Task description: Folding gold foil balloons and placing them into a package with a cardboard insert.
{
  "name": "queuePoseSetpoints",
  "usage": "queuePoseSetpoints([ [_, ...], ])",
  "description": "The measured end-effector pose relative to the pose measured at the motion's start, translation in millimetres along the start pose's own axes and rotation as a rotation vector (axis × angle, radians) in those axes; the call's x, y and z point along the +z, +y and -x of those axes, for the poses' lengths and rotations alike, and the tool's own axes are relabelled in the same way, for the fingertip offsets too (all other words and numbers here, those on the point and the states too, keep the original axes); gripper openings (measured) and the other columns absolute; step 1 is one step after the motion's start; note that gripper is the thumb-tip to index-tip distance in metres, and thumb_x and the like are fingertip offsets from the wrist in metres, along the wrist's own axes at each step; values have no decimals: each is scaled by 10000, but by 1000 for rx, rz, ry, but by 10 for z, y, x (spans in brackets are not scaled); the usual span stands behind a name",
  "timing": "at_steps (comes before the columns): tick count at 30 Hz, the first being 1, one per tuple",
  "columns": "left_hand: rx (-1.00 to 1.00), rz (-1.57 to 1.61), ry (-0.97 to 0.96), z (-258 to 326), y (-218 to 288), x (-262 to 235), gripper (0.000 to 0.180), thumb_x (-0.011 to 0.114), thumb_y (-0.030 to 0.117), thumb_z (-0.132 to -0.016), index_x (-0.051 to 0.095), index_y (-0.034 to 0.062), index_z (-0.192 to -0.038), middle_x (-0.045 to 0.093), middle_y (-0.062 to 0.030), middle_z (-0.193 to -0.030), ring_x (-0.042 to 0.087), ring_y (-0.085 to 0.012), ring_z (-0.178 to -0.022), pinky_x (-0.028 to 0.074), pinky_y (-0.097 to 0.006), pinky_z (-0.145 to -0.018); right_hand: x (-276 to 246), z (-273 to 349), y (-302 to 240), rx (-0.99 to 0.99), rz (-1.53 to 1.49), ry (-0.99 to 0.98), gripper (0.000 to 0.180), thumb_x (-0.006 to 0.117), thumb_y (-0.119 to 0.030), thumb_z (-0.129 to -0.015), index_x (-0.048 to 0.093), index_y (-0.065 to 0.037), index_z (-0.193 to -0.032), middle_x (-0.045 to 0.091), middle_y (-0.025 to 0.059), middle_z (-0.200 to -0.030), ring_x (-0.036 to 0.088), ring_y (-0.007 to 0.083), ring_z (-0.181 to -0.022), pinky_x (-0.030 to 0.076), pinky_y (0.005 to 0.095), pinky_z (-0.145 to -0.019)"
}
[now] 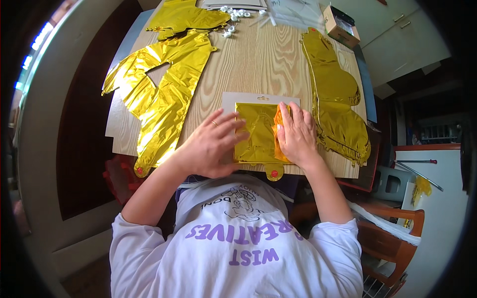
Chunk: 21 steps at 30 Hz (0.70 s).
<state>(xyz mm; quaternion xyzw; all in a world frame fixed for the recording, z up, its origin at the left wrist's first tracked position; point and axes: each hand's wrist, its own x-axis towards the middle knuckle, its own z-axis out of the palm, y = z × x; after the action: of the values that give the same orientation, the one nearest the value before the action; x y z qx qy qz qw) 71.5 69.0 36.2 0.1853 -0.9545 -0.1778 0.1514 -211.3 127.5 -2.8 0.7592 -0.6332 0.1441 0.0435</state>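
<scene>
In front of me a gold foil balloon [256, 130], folded into a flat square, lies on a pale backing card [228, 101] with a hang hole at its far edge. A gold tab [274, 172] with a red spot sticks out at the near side. My right hand [299, 135] presses on the square's right part, fingers close together over a crumpled orange cloth [279, 133]; the palm hides most of the cloth. At the left edge, my left hand [214, 141] is open with its fingers spread, slightly blurred; whether it touches the foil is unclear.
Flat gold foil balloons lie on the wooden table [248, 59]: one at left [169, 94], one at far left [186, 17], one at right [338, 94]. White plastic pieces [238, 12], clear bags [295, 12] and a box [340, 27] sit at the back. A wooden chair [387, 233] stands at right.
</scene>
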Motion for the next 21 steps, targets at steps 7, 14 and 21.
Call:
queuePoseSetpoints([
  [7, 159, -99, 15, -77, -18, 54, 554, 805, 381, -781, 647, 54, -1199, 638, -129, -1231, 614, -310, -1199, 452, -535, -1089, 9, -2, -8, 19, -9, -33, 609, 616, -236, -927, 459, -23, -1476, 447, 162, -1414, 456, 342, -1193, 381, 479, -1032],
  [14, 195, -77, 81, -73, 17, 99, 462, 810, 312, -781, 668, 37, -1124, 672, -131, -1159, 662, -310, -1125, 504, -510, -1036, -113, -61, 44, 98, -177, -63, 558, 654, -266, -925, 527, -83, -1437, 474, 148, -1382, 474, 346, -1191, 389, 477, -1052],
  [21, 270, -133, 141, -76, 4, 108, 433, 790, 216, -769, 661, -16, -1112, 704, -173, -1119, 703, -339, -1034, 556, -483, -969, -124, -167, 268, 119, -361, -86, 429, 669, -244, -944, 632, -113, -1351, 523, 130, -1319, 520, 337, -1164, 435, 449, -1048],
])
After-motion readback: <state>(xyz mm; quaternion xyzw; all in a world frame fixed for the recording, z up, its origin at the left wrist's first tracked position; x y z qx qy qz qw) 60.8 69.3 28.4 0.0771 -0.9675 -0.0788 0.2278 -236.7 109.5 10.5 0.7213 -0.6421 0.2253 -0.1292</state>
